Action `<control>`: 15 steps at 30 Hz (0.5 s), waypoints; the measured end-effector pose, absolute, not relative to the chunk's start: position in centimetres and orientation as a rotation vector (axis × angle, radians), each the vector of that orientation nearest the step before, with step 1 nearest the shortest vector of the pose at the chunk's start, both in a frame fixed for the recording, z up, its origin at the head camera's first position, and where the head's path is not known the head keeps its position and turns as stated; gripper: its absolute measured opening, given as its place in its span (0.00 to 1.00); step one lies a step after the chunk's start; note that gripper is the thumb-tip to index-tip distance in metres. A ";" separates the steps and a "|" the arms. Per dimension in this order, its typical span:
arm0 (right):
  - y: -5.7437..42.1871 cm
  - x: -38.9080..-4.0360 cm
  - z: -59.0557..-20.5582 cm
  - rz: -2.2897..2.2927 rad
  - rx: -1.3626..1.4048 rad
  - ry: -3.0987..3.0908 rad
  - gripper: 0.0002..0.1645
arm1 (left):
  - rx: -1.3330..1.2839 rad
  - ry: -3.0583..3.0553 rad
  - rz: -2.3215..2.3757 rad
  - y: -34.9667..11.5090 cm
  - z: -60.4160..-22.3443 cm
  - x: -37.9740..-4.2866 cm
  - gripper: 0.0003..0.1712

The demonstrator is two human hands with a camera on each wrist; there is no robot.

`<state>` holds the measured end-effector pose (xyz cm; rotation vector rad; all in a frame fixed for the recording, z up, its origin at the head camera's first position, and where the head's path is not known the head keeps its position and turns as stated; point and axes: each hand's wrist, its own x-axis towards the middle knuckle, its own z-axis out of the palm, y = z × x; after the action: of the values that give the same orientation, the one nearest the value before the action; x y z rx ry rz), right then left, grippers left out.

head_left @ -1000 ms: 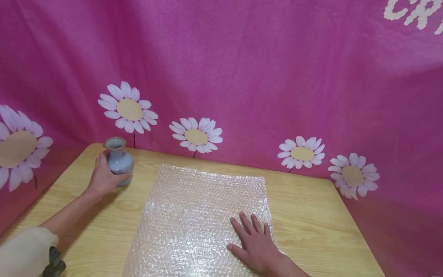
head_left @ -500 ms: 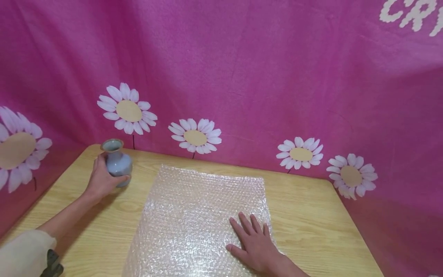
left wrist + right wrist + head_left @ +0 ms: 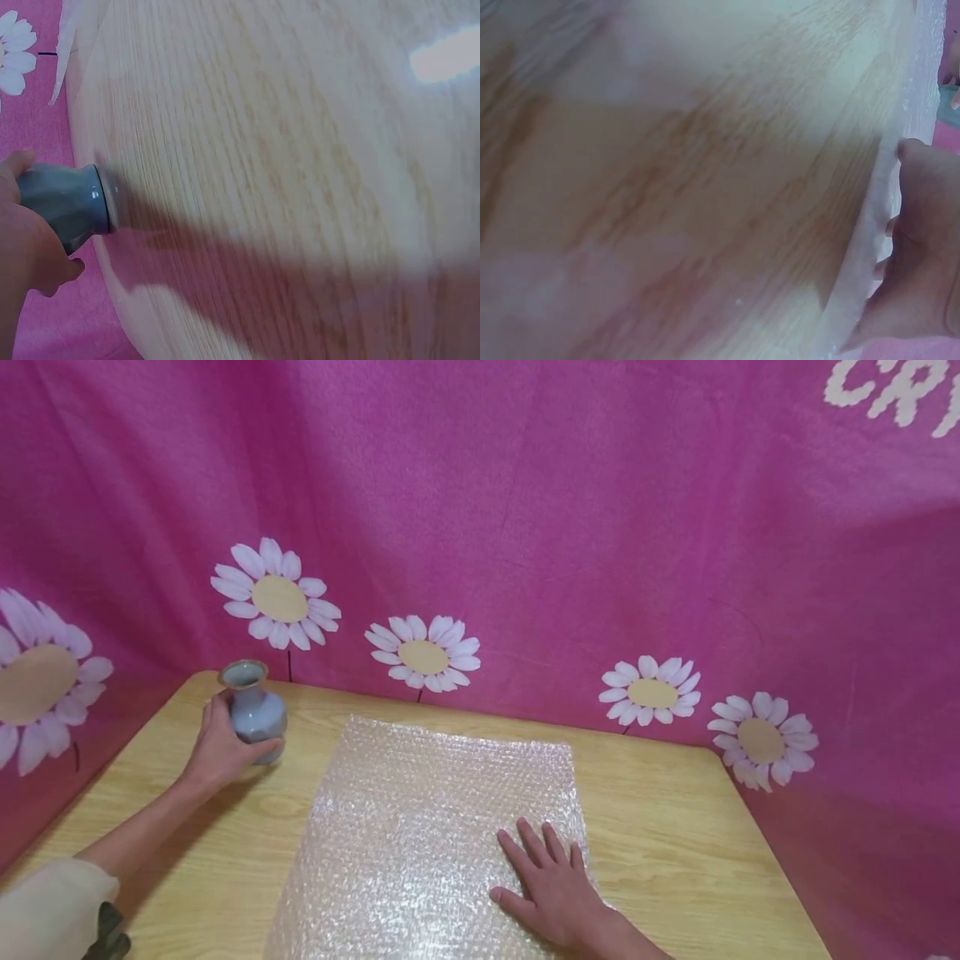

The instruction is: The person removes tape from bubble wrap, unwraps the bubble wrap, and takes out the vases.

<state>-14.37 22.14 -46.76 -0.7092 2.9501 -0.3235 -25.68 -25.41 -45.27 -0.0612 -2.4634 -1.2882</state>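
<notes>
Near the table's back left corner, my left hand (image 3: pixel 225 743) grips a small blue-grey vase (image 3: pixel 260 714) round its body, thumb in front and fingers behind. The vase is upright with a flared, brown-edged mouth. In the left wrist view the vase's base (image 3: pixel 99 199) faces the wooden surface, and part of its body is hidden by the hand. My right hand (image 3: pixel 555 893) lies flat with spread fingers on the right side of a clear bubble wrap sheet (image 3: pixel 420 827). In the right wrist view, that hand (image 3: pixel 930 232) rests along the bubble wrap (image 3: pixel 859 262).
The light wooden table (image 3: pixel 675 827) has rounded back corners. A magenta cloth (image 3: pixel 525 527) printed with white daisies hangs behind it and on both sides. A pale sleeve (image 3: pixel 52 906) with a dark object at its edge covers the left forearm.
The vase's mouth has shifted very slightly left in the head view, along with a small shift of the whole view. Both hands keep their places on the vase and the bubble wrap.
</notes>
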 end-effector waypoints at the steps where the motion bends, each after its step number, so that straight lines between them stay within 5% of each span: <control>1: 22.2 -14.4 -46.8 -0.321 -0.710 2.951 0.45 | -0.063 -2.466 -1.290 -25.4 -45.2 -25.6 0.60; 15: 22.4 -14.5 -47.0 -0.342 -0.738 2.956 0.44 | 0.006 -2.350 -1.211 -24.7 -45.0 -24.7 0.49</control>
<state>-14.48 22.40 -47.02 -0.7378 2.9556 -0.3424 -24.66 -24.73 -45.00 0.0063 -2.3501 -1.2109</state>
